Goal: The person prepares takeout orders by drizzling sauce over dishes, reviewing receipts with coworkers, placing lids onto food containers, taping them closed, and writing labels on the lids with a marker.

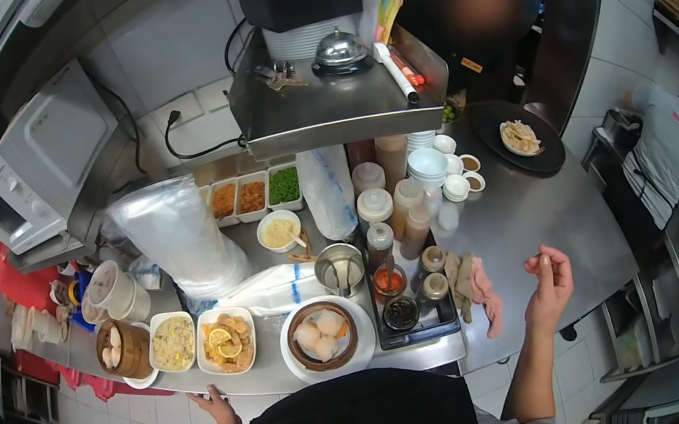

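Note:
My left hand (215,408) is at the counter's front edge with its fingers apart, just below a white bowl of fried pieces topped with lemon slices (226,343). My right hand (549,288) is raised over the right side of the steel counter (567,216). Its fingers are curled in toward the thumb, and nothing shows in them. Between the hands, a round steamer of dumplings (322,336) sits on a white plate (368,351). A bowl of fried rice (172,343) and a bamboo steamer with buns (116,347) stand farther left.
Sauce bottles (406,201) and jars crowd a black tray (419,334) beside folded cloths (484,295). A dark plate holding a small bowl of food (521,138) is at the back right. Overhead hangs a shelf (344,129) with a bell. One person stands behind the counter, another at right.

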Demonstrator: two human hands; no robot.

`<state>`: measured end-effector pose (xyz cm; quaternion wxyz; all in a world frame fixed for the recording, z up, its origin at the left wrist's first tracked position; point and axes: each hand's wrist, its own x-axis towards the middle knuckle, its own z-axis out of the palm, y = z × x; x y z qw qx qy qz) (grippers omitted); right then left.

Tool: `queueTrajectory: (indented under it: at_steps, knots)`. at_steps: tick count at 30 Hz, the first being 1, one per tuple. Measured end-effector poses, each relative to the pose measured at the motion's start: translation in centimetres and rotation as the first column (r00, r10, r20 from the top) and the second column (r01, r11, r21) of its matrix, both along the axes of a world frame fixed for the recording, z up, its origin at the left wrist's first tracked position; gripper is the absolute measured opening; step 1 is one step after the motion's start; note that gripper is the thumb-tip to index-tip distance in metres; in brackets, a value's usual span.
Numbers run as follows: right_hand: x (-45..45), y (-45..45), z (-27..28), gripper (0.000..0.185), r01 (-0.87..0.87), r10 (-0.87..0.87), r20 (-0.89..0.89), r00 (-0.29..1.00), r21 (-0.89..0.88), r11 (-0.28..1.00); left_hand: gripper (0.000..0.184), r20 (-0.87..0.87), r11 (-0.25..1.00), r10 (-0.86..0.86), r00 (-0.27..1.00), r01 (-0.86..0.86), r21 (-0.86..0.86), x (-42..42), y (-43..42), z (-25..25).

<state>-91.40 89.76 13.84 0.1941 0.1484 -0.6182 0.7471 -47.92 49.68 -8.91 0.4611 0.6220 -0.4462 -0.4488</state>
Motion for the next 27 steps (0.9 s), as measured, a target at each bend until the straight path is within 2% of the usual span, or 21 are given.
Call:
queueTrajectory:
  at_steps: [3, 4, 5, 6, 7, 8, 9, 10, 12, 15, 16, 17, 18, 20, 22, 25, 27]
  knots:
    - [-0.1, 0.0, 0.0, 0.017, 0.014, -0.014, 0.015, 1.000, 0.001, 1.000, 0.074, -0.177, 0.994, -0.092, 0.980, 0.080, -0.078, 0.6, -0.3, -1.5]
    - [-0.1, 0.2, -0.1, 0.018, 0.022, -0.023, 0.038, 0.999, 0.010, 1.000, 0.076, -0.197, 0.997, -0.062, 0.978, 0.050, -0.063, 0.8, -0.5, -2.5]
    - [-0.2, 0.1, -0.2, 0.020, 0.006, -0.008, 0.059, 0.998, 0.026, 1.000, 0.078, -0.227, 0.999, -0.039, 0.973, 0.033, -0.033, 0.0, 0.2, -1.1]
    - [-0.1, -0.2, -0.2, 0.021, -0.008, 0.008, 0.045, 0.999, 0.005, 1.000, 0.078, -0.230, 0.988, -0.068, 0.971, 0.033, -0.153, 1.5, -1.6, -5.6]
    - [-0.1, -0.2, -0.2, 0.023, -0.033, 0.033, 0.030, 0.999, -0.014, 0.999, 0.074, -0.228, 0.987, -0.071, 0.971, 0.035, -0.155, 1.4, -1.4, -5.4]
    - [-0.2, -0.1, -0.3, 0.024, -0.045, 0.045, 0.021, 0.999, 0.019, 0.999, 0.070, -0.210, 0.987, -0.048, 0.977, 0.014, -0.160, 0.3, -0.3, -3.1]
    - [-0.7, -0.1, -0.8, 0.024, -0.075, 0.075, 0.009, 0.997, 0.004, 0.997, 0.071, -0.148, 0.967, -0.076, 0.986, 0.037, -0.251, -0.1, 0.0, -1.4]
    - [-0.6, -0.3, -0.8, 0.023, -0.094, 0.094, -0.002, 0.996, -0.011, 0.995, 0.073, 0.057, 0.956, 0.007, 0.998, 0.010, -0.294, 0.8, -1.5, -4.6]
    - [-1.0, -0.5, -0.8, 0.024, -0.161, 0.162, -0.009, 0.987, 0.014, 0.987, 0.065, 0.218, 0.912, 0.154, 0.964, -0.054, -0.406, 0.3, -1.5, -4.4]
    - [-0.8, -1.1, -0.5, 0.026, -0.202, 0.204, -0.052, 0.978, 0.042, 0.978, 0.047, 0.445, 0.929, 0.338, 0.829, -0.217, -0.299, 1.3, -2.5, -3.2]
    - [-0.2, -1.6, -0.1, 0.026, -0.213, 0.215, -0.052, 0.975, 0.041, 0.976, 0.045, 0.213, 0.940, 0.301, 0.929, -0.252, -0.231, 2.4, -3.5, -2.4]
    - [0.2, -2.0, 0.2, 0.026, -0.219, 0.221, -0.051, 0.974, 0.039, 0.975, 0.044, -0.038, 0.951, 0.261, 0.965, -0.264, -0.159, 3.9, -5.1, -1.5]
    - [0.6, -2.4, 0.4, 0.026, -0.222, 0.223, -0.052, 0.973, 0.034, 0.974, 0.042, -0.290, 0.963, 0.220, 0.931, -0.255, -0.087, 5.1, -6.5, -0.6]
    - [1.3, -3.2, 0.8, 0.024, -0.259, 0.260, -0.026, 0.965, 0.032, 0.965, 0.040, -0.527, 0.956, 0.228, 0.819, -0.290, -0.038, 6.2, -7.8, 4.4]
    - [2.0, -2.8, 0.8, 0.024, -0.272, 0.273, -0.033, 0.961, 0.041, 0.962, 0.037, -0.539, 0.949, 0.265, 0.799, -0.316, -0.001, 7.2, -10.7, 6.0]
    - [3.3, -3.3, 0.5, 0.024, -0.302, 0.306, -0.077, 0.949, 0.058, 0.951, 0.037, -0.568, 0.924, 0.377, 0.732, -0.343, 0.171, 7.7, -12.8, 7.2]
    - [4.4, -3.0, 0.5, 0.024, -0.211, 0.215, -0.049, 0.975, 0.070, 0.975, 0.039, -0.586, 0.943, 0.320, 0.745, -0.309, 0.122, 8.1, -14.5, 5.1]
